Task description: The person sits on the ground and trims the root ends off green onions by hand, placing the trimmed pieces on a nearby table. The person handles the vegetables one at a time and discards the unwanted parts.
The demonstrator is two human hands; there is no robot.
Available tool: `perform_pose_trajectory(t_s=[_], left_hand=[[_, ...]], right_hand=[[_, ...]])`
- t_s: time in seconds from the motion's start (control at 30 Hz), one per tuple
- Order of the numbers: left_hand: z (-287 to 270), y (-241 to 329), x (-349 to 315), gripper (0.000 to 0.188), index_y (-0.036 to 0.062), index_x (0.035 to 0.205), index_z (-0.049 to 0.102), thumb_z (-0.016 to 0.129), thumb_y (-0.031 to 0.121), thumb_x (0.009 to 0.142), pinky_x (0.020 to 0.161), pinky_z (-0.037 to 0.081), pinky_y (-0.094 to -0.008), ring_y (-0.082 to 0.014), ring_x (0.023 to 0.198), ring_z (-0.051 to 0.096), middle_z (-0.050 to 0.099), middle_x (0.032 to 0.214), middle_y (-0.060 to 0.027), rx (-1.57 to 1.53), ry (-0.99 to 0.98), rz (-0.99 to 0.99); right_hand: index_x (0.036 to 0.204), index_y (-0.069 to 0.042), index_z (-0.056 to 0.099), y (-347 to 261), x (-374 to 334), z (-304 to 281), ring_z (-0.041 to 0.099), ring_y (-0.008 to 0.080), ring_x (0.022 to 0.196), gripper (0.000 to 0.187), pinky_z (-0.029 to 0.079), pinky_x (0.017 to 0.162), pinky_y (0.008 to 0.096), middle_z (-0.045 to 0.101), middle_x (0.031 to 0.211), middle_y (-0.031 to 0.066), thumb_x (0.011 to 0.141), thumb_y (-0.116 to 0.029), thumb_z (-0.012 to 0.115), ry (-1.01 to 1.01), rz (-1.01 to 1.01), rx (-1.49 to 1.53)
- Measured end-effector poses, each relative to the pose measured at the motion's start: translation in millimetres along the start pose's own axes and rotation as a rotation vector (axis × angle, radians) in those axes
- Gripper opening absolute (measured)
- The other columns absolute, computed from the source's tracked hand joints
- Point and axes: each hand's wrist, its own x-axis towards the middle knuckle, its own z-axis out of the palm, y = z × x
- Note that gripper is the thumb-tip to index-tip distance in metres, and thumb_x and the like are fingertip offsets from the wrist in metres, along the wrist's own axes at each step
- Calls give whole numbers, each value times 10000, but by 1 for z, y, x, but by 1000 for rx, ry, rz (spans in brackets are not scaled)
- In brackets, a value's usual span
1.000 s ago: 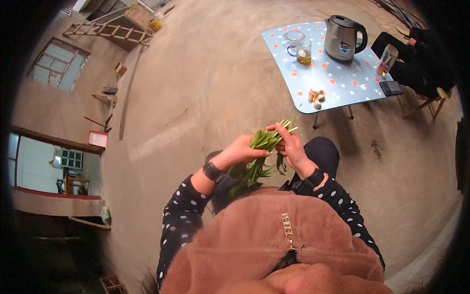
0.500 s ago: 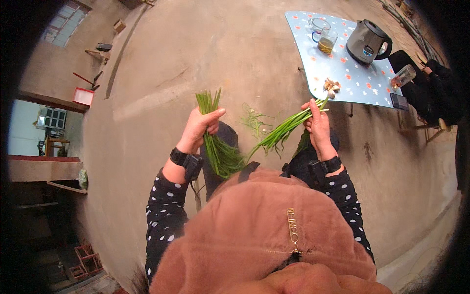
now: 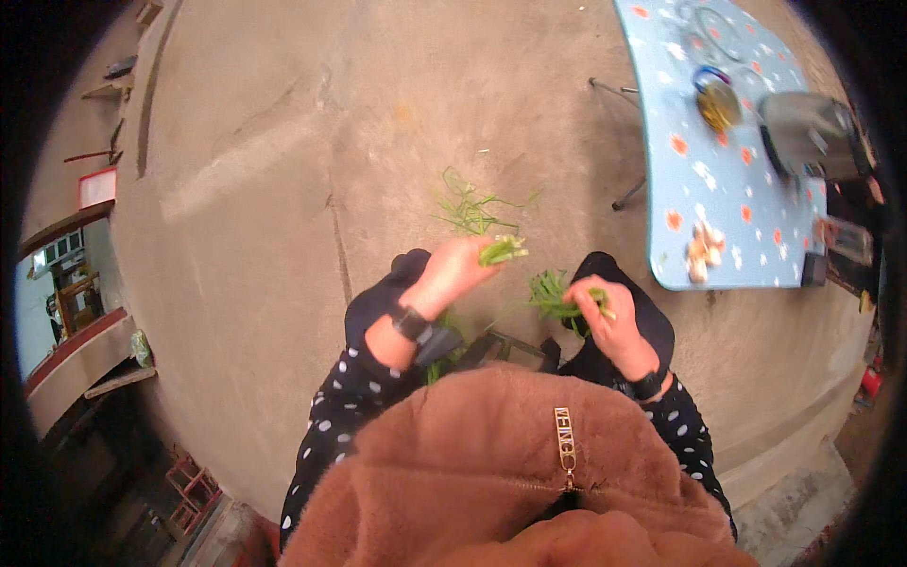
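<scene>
My left hand (image 3: 452, 276) is closed around a bunch of chives (image 3: 503, 250), whose pale cut ends stick out past the fingers. Some of its green leaves hang below, beside my wrist. To the right, above my knee, my right hand (image 3: 612, 326) grips a smaller bundle of chives (image 3: 548, 295). Its leaves point left and its stem ends show by the thumb. The two bundles are apart. Loose green scraps (image 3: 472, 208) lie on the floor beyond my hands. Black bands are strapped on both my wrists.
At right stands a table (image 3: 694, 198) with a flowered blue cover. On it are garlic cloves (image 3: 705, 250), a blurred grey kettle (image 3: 808, 132) and a glass mug (image 3: 718, 106) with amber liquid. A table leg (image 3: 631, 195) reaches the concrete floor (image 3: 255, 274).
Both hands have come closer together; the left moved right and the right moved lower. Both bundles turned, their stem ends now pointing right. The view has shifted, and the table appears farther right.
</scene>
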Motion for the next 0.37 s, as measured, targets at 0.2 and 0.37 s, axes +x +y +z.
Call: perform_pose_trajectory(t_s=[0.2, 0.37], left_hand=[[-17, -29, 8, 290, 83, 1048, 651, 644, 202, 784, 703, 505, -426, -370, 830, 629, 654, 864, -190, 38, -34, -133], [-6, -32, 22, 365, 99, 1136, 626, 644, 205, 787, 708, 510, -422, -370, 835, 630, 658, 878, -193, 17, -98, -212]], right_hand=[[826, -17, 603, 13, 36, 11, 633, 282, 630, 76, 476, 552, 333, 638, 738, 121, 828, -66, 661, -154, -54, -95], [828, -17, 601, 22, 45, -20, 637, 280, 634, 61, 482, 553, 329, 642, 738, 120, 833, -53, 649, -255, 35, -50]])
